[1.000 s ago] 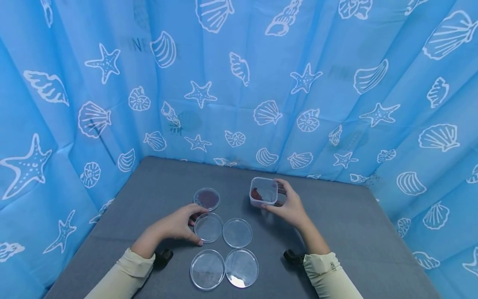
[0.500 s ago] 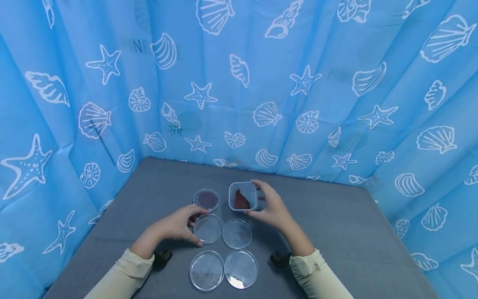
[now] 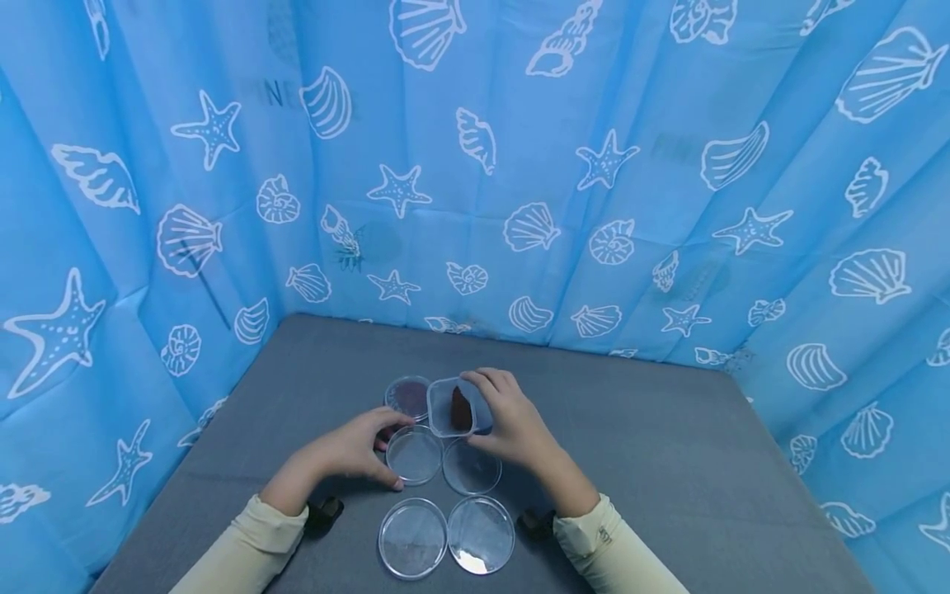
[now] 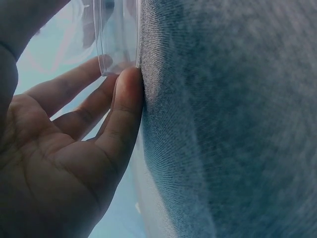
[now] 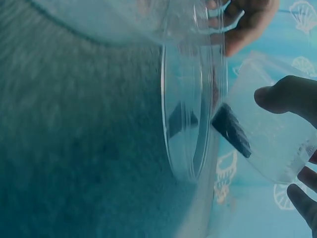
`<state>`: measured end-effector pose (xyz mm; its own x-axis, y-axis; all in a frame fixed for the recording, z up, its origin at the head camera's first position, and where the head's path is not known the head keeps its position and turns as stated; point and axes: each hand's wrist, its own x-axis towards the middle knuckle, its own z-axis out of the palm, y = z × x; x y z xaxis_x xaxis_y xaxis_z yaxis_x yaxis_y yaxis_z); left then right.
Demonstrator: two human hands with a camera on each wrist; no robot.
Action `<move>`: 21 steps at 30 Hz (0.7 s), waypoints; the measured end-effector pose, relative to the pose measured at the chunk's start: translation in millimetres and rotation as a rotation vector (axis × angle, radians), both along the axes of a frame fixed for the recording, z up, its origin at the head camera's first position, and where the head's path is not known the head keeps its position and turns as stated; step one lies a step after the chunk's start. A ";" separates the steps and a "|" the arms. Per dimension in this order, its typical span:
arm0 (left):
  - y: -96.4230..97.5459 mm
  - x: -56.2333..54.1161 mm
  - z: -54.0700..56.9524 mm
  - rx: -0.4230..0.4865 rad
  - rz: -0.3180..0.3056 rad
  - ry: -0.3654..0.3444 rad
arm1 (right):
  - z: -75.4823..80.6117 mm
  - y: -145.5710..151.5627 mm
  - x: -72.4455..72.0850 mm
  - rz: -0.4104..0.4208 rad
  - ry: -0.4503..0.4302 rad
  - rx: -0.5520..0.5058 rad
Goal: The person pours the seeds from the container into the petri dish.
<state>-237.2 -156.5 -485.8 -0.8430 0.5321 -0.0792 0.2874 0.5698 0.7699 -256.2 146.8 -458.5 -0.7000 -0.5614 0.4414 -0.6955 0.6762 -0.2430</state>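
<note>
remotely, i had the right hand (image 3: 514, 419) clamped on a tilted tub (image 3: 441, 411), the left hand (image 3: 350, 446) gripping a clear dish (image 3: 416, 456).

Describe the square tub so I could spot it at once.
Before the blue seashell curtain lies a grey tabletop. Over it, the right hand grips the tilted plastic tub, with dark brown material inside. Its square rim sets it apart from the round petri dishes nearby.

In the head view, the square tub (image 3: 444, 408) partly hides the dark-filled dish (image 3: 406, 398); the bottom edge crops both sleeves (image 3: 248, 540).
</note>
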 end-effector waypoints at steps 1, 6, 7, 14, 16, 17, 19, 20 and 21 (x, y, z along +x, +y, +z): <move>0.0 0.3 0.5 0.002 -0.002 0.001 | -0.1 -1.8 0.7 0.002 0.005 0.008; -0.4 0.7 0.4 0.004 -0.010 0.007 | -0.9 -8.6 3.0 0.034 0.051 0.046; -0.4 0.6 -0.1 0.000 -0.011 0.008 | -1.3 -9.5 3.3 0.046 0.061 0.048; 0.5 -0.7 -2.1 -0.008 -0.035 0.020 | -3.0 -11.3 3.0 0.117 0.139 0.055; 0.2 -1.3 -2.3 -0.005 -0.038 0.017 | -1.6 -12.0 3.2 0.132 0.147 0.061; -0.1 -1.6 -2.4 -0.008 -0.036 0.015 | -0.6 -12.5 3.3 0.137 0.151 0.067; -0.7 -2.0 -2.4 -0.008 -0.033 0.014 | 1.8 -13.9 3.8 0.149 0.160 0.080; -0.9 -2.2 -2.5 -0.008 -0.030 0.014 | 3.2 -14.7 4.1 0.153 0.164 0.087; -1.2 -2.2 -2.4 -0.011 -0.027 0.013 | 4.9 -15.5 4.6 0.159 0.166 0.095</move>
